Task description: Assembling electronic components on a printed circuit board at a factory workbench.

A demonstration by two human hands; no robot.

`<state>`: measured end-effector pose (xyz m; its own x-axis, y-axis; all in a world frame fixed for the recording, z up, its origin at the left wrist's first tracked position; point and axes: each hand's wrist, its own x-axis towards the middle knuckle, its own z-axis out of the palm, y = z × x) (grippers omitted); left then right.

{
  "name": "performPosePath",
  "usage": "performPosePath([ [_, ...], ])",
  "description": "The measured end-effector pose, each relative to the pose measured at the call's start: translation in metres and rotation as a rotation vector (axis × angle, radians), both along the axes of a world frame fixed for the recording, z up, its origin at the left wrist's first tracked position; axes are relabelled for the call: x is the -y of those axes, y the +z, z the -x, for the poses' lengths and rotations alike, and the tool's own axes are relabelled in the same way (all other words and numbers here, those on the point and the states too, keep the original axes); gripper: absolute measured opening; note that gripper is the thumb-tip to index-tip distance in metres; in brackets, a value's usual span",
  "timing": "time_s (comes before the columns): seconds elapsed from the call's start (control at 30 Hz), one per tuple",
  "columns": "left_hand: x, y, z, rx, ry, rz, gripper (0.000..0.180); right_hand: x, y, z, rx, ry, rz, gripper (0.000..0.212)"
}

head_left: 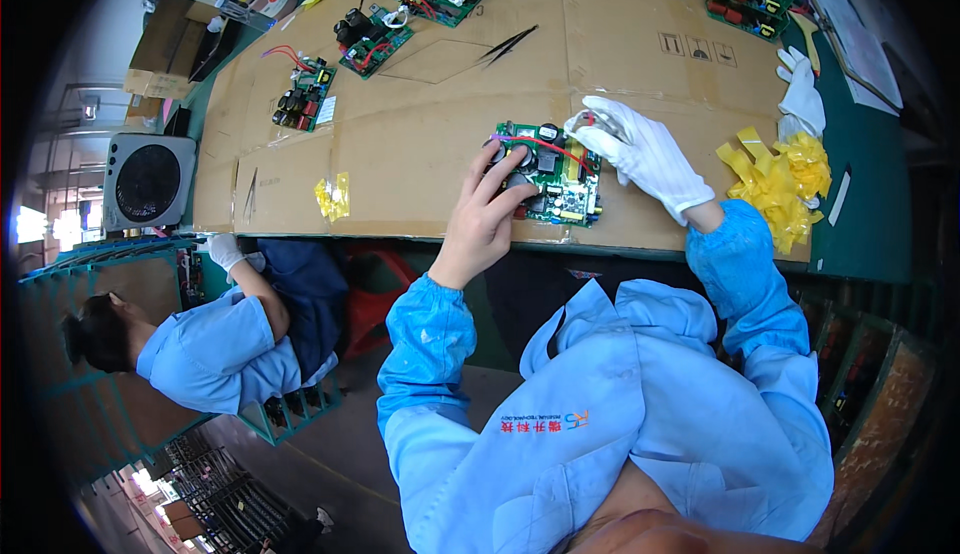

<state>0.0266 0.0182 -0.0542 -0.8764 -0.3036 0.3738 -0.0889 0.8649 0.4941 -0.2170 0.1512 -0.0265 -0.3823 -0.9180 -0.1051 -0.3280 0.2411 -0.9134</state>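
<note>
A green circuit board (570, 199) with tall components and a red wire lies on the cardboard in front of me. My bare left hand (483, 214) grips it from the left, with fingers bent over the dark components. At the board's upper right corner is my right hand (640, 149) in a white glove. Its thumb and fingers are curled together by the board's edge. Something small, partly reddish, shows between them, but its kind is hidden by the glove. Blue sleeve covers sit on both forearms.
More circuit boards (305, 94) lie along the far side. Black tweezers (510, 44) rest mid-cardboard. Yellow tape strips (775, 179) and a white glove (800, 94) are at right; a smaller yellow piece (333, 197) lies left. A grey fan (150, 182) and a co-worker (215, 339) are at left.
</note>
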Motion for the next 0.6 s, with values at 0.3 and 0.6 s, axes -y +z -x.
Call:
performPosePath([
  [0.3, 0.008, -0.014, 0.001, -0.088, -0.073, -0.187, 0.035, -0.003, 0.009, -0.094, -1.059, 0.259, 0.166, 0.049],
  [0.6, 0.013, -0.008, -0.003, -0.114, -0.049, -0.457, 0.029, -0.048, 0.021, -0.021, -0.444, 0.151, 0.320, 0.024],
])
